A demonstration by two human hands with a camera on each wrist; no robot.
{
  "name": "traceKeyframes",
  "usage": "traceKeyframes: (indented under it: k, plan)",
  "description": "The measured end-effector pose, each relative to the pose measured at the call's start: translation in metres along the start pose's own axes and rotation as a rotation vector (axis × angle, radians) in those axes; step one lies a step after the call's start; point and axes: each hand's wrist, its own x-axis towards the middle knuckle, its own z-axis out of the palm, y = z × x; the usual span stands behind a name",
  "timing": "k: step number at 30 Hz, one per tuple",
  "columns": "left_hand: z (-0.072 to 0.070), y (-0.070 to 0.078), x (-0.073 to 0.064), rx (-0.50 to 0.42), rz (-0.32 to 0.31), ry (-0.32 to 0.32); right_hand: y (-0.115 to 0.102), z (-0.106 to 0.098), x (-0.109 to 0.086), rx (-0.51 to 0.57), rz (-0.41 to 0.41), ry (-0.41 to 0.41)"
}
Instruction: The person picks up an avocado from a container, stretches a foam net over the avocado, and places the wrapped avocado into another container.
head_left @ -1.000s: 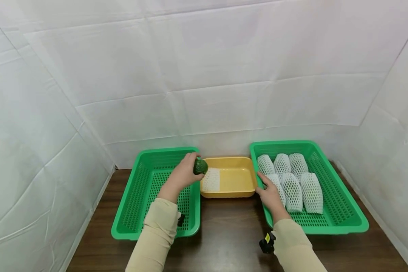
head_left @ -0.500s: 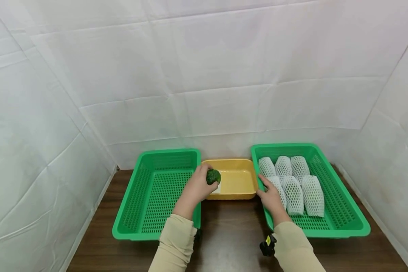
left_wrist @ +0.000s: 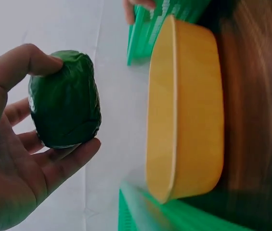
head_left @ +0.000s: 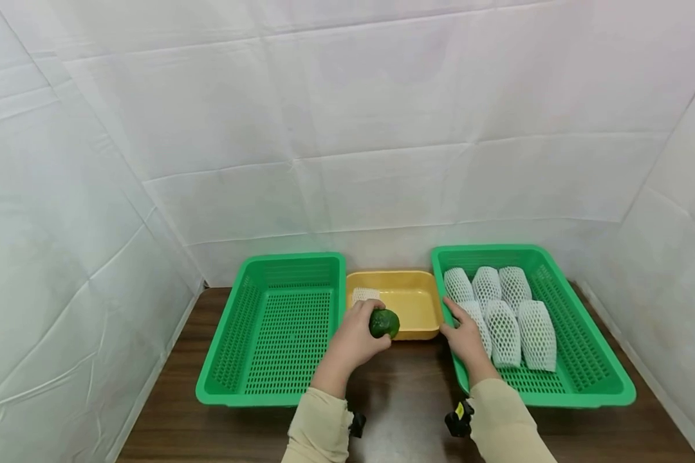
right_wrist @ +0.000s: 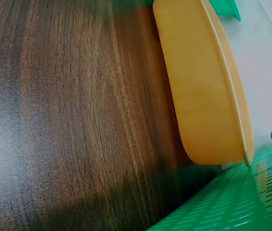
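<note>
My left hand (head_left: 354, 339) holds a dark green, glossy, fruit-like object (head_left: 384, 323) between thumb and fingers. In the left wrist view this object (left_wrist: 66, 103) looks blocky and rounded, with a wrinkled surface. It is held over the front edge of a yellow tray (head_left: 419, 334). A white foam net sleeve (head_left: 366, 294) lies in the tray's left part, half hidden by that hand. My right hand (head_left: 464, 335) grips the left rim of the right green basket (head_left: 605, 360). Several upright-lying foam-netted pieces (head_left: 536, 335) fill that basket's left side.
Left of the tray stands another green basket (head_left: 220, 334) with a slotted floor. Both baskets and the tray sit on a dark wooden table (head_left: 405, 392). White sheeting (head_left: 370, 186) hangs close behind and at both sides.
My left hand has carried the green object from the left basket's right rim rightward and toward me, across the tray, uncovering part of the foam net. My right hand stays at the basket rim.
</note>
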Motion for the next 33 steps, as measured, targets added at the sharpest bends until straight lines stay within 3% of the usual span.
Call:
traceKeyframes:
  k: [3, 10, 16, 22, 25, 33]
  plan:
    - [0.01, 0.002, -0.002, -0.013, -0.001, 0.032, 0.001, 0.0, -0.001, 0.003, 0.003, 0.004]
    - [0.038, 0.002, -0.008, -0.08, -0.078, 0.103, 0.002, 0.0, -0.002, 0.012, 0.004, 0.007]
    - [0.068, -0.008, -0.018, -0.089, -0.063, 0.187, 0.001, 0.001, -0.003, 0.016, 0.003, 0.002]
    - [0.084, -0.017, -0.019, -0.086, -0.078, 0.149, 0.0, 0.0, -0.003, 0.022, 0.002, 0.001]
    - [0.085, -0.018, -0.019, -0.097, -0.109, 0.118, 0.001, 0.0, -0.002, 0.021, 0.0, 0.001]
    - [0.089, -0.024, -0.019, -0.106, -0.129, 0.108, -0.001, -0.001, -0.002, 0.02, -0.005, 0.006]
